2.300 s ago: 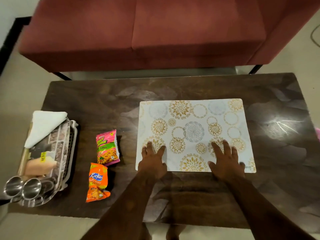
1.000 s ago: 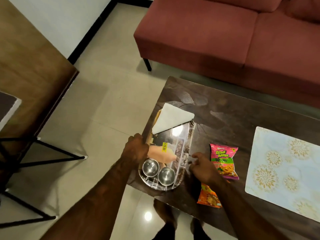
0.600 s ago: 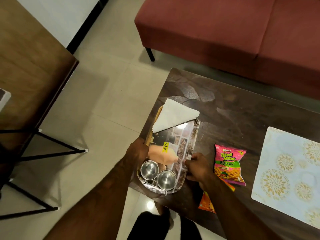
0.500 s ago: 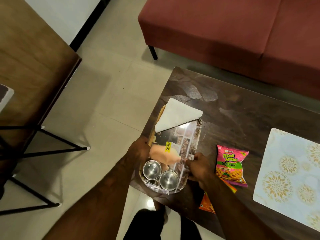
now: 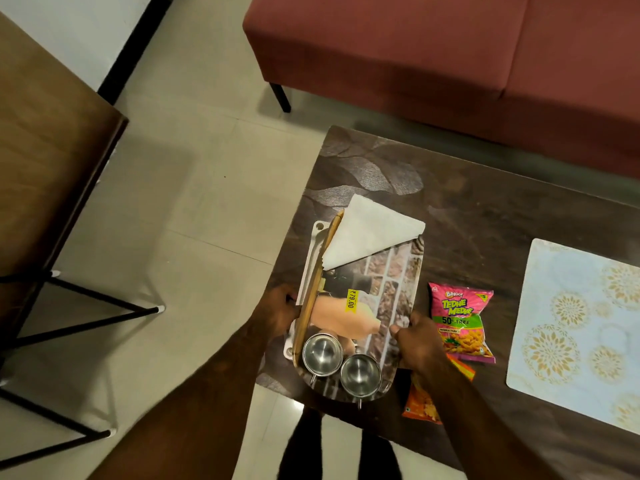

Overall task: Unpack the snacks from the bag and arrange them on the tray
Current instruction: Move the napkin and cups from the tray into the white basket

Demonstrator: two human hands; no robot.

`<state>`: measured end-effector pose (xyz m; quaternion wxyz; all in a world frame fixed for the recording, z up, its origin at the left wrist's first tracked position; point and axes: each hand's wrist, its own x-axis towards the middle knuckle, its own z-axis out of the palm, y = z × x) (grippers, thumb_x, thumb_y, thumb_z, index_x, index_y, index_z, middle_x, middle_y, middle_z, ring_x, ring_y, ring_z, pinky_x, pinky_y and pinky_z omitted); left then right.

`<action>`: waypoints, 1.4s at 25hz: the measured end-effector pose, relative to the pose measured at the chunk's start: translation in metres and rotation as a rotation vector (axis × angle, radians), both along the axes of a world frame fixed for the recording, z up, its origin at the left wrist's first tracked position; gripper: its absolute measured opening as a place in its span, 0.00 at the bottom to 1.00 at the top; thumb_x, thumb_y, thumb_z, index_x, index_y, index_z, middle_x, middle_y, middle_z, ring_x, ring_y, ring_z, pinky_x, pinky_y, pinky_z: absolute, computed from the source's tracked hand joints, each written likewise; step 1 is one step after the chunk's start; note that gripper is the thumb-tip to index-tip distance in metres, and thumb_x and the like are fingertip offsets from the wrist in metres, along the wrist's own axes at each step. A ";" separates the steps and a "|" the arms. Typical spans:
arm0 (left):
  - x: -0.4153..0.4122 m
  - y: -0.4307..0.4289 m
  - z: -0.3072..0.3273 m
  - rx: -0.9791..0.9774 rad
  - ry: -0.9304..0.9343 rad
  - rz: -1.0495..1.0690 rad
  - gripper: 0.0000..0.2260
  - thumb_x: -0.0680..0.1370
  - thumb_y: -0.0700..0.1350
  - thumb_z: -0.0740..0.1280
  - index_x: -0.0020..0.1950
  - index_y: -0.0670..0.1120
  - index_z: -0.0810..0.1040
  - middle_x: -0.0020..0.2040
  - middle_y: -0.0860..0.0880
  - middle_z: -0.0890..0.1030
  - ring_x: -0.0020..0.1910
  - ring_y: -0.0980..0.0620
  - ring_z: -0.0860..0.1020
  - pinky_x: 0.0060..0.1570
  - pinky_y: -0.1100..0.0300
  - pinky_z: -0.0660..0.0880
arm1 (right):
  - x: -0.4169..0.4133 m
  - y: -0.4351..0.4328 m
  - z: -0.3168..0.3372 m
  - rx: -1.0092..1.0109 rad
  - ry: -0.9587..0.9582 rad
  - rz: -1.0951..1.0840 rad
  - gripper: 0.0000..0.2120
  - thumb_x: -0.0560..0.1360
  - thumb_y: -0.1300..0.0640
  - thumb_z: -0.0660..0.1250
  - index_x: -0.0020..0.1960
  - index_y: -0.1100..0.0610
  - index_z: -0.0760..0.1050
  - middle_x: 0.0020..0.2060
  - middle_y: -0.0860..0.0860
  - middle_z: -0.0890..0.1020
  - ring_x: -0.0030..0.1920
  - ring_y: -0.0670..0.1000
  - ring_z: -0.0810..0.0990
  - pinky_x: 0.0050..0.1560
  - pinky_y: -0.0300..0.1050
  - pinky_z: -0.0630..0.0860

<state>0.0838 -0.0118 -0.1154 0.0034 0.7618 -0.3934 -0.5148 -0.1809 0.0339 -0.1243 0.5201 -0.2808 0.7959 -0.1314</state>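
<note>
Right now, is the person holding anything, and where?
Yes, the tray: the left hand grips its left long edge, and the right hand its right edge.

Pale glossy tiled floor, ceiling light reflected near the bench edge. Dark brown leaf-patterned bench. Maroon upholstered sofa on black legs behind it. Brown wooden table with black metal legs left. White wall, black skirting.

I see the tray, brick-patterned, at the table corner. Just right of it the pink snack packet lies flat, face up. The orange snack packet lies nearer me, partly hidden under my arm.
</note>
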 end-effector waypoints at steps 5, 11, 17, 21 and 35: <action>0.000 -0.009 0.004 -0.051 -0.264 -0.193 0.04 0.78 0.44 0.68 0.52 0.48 0.75 0.52 0.46 0.81 0.50 0.41 0.81 0.50 0.48 0.82 | -0.026 0.004 -0.001 0.032 0.014 -0.025 0.09 0.78 0.65 0.70 0.47 0.51 0.80 0.48 0.60 0.89 0.50 0.65 0.89 0.54 0.69 0.84; 0.049 -0.018 0.010 -0.077 -0.400 -0.264 0.08 0.77 0.42 0.66 0.55 0.44 0.74 0.53 0.42 0.81 0.49 0.41 0.80 0.51 0.46 0.79 | -0.048 0.011 0.000 0.033 0.050 -0.054 0.10 0.78 0.65 0.69 0.55 0.55 0.84 0.51 0.59 0.89 0.53 0.64 0.88 0.58 0.67 0.84; 0.060 -0.012 0.008 -0.070 -0.466 -0.296 0.09 0.77 0.41 0.64 0.56 0.45 0.70 0.49 0.42 0.81 0.41 0.43 0.76 0.47 0.47 0.78 | -0.053 0.011 -0.009 0.060 0.089 -0.027 0.10 0.78 0.62 0.69 0.59 0.57 0.83 0.52 0.59 0.89 0.53 0.64 0.88 0.58 0.66 0.84; 0.060 -0.011 0.004 -0.063 -0.461 -0.270 0.14 0.77 0.40 0.63 0.63 0.46 0.71 0.53 0.42 0.82 0.44 0.42 0.77 0.49 0.46 0.76 | -0.049 0.010 -0.013 0.055 0.088 -0.039 0.10 0.78 0.63 0.69 0.58 0.57 0.84 0.52 0.58 0.89 0.52 0.62 0.88 0.57 0.64 0.85; 0.042 -0.009 0.011 -0.058 -0.347 -0.112 0.21 0.80 0.41 0.61 0.73 0.43 0.67 0.66 0.39 0.76 0.60 0.38 0.76 0.59 0.43 0.74 | -0.050 0.017 0.008 0.111 0.247 0.216 0.08 0.76 0.54 0.70 0.50 0.56 0.86 0.45 0.53 0.89 0.51 0.60 0.87 0.52 0.51 0.82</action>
